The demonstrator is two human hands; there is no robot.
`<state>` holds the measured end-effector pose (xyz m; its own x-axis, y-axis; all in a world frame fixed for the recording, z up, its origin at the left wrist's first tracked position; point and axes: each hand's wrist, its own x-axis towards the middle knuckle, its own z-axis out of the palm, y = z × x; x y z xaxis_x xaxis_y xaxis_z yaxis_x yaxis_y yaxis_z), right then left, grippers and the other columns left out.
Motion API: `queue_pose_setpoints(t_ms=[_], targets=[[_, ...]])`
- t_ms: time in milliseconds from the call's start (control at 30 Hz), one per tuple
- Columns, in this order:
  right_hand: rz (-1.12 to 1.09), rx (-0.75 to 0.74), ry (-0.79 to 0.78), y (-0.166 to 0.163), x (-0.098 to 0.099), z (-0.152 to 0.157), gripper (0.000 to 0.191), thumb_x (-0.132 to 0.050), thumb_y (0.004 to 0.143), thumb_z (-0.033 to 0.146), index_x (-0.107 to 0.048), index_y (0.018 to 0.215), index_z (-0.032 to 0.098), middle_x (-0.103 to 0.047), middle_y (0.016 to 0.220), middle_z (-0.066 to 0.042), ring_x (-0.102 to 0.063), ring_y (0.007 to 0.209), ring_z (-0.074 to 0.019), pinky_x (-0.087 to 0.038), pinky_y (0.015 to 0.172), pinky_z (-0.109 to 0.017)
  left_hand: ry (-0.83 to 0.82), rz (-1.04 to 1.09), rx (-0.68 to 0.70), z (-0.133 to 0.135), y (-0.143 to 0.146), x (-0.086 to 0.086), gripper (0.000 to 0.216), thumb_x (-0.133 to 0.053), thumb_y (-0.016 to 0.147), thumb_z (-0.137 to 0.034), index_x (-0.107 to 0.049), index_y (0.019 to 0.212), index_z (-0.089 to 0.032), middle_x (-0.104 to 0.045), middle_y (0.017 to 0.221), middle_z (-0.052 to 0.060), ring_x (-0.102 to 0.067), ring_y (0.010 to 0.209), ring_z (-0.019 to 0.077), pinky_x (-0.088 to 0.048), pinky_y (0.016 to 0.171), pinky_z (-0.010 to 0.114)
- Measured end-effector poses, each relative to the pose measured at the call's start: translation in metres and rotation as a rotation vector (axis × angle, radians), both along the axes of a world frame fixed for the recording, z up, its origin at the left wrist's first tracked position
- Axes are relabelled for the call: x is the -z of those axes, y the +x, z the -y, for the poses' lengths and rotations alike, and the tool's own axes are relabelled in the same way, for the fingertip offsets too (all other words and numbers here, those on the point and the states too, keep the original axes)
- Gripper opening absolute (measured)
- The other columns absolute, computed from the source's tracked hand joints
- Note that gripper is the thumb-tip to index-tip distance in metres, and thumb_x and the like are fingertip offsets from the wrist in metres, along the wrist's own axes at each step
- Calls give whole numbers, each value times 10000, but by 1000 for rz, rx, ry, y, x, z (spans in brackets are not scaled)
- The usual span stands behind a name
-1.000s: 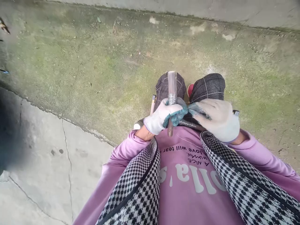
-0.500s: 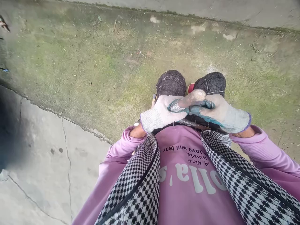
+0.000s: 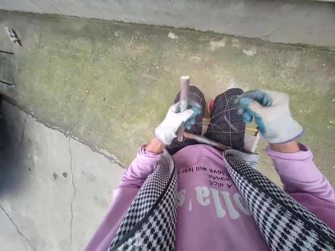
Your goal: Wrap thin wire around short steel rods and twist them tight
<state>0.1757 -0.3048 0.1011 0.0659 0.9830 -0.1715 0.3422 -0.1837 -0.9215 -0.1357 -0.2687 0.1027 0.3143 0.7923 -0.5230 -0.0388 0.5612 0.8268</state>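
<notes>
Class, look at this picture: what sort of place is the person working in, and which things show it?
Probably an outdoor yard: mossy, green-stained concrete ground, cracked grey paving slab, and a low concrete kerb behind.
</notes>
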Motion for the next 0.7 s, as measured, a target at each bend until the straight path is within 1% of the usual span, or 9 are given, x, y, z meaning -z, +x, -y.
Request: queue_pose_setpoints(t_ms=[100,233,267,367,433,500,567,633,700], targets=[[-120,273,15,42,18,-10,386,-950,1077,676,-847,1052,305,-634,700,-33,-460,545,-206,-344,531,-435,65,-30,-150,-12,-15,-4,523,-1049,776,-570,-743,1033,-233,-830,898,21,-738,674,146,-555,565,252],[-79,166,-53,92,54,-8,507,-821,1103,842,-846,1138,337,-819,917,-134,-552,638,-261,-438,648,-517,205,-163,-214,-35,-36,-13,567,-1083,798,-665,-740,1034,-278,-833,912,31,-842,812,228,-598,616,321],[-95,179,-66,101,61,-6,515,-875,1051,853,-828,1080,341,-822,920,-132,-557,635,-257,-437,646,-515,246,-179,-241,-42,-42,-16,547,-1088,817,-670,-755,1033,-293,-837,925,31,-844,848,241,-598,630,343],[-116,213,-88,120,67,-1,493,-962,988,808,-793,970,345,-803,873,-108,-584,624,-253,-464,642,-501,377,-161,-303,-65,-62,-28,528,-1112,836,-701,-784,1019,-331,-797,862,-9,-752,826,224,-522,622,365],[-130,214,-86,124,62,-1,390,-947,1036,741,-861,1071,361,-871,986,-111,-686,699,-295,-532,680,-505,472,-150,-335,-80,-72,-40,506,-1044,940,-755,-806,1075,-329,-798,872,-28,-690,791,193,-468,607,361],[-126,208,-59,117,55,1,329,-945,1061,626,-909,1265,370,-937,1171,-126,-785,801,-327,-602,706,-502,551,-182,-316,-92,-78,-55,510,-1020,963,-754,-793,1107,-321,-784,858,-50,-624,759,160,-453,599,334],[-67,139,-38,94,52,8,435,-949,1032,501,-895,1427,325,-957,1261,-158,-858,876,-328,-674,722,-474,622,-213,-349,-101,-79,-71,487,-1005,940,-723,-790,1072,-307,-743,809,-41,-561,696,148,-431,560,322],[100,-137,-135,54,55,24,503,-886,1055,479,-860,1524,302,-969,1264,-117,-927,990,-340,-762,833,-486,669,-297,-376,-107,-82,-84,476,-940,1007,-744,-764,1083,-309,-736,839,-16,-581,711,157,-462,578,312],[411,-398,-148,8,63,45,469,-895,1065,398,-882,1510,250,-971,1335,-147,-955,1136,-373,-782,992,-515,708,-404,-358,-113,-90,-94,544,-900,1002,-820,-711,1117,-323,-720,866,-2,-649,785,184,-514,612,299]])
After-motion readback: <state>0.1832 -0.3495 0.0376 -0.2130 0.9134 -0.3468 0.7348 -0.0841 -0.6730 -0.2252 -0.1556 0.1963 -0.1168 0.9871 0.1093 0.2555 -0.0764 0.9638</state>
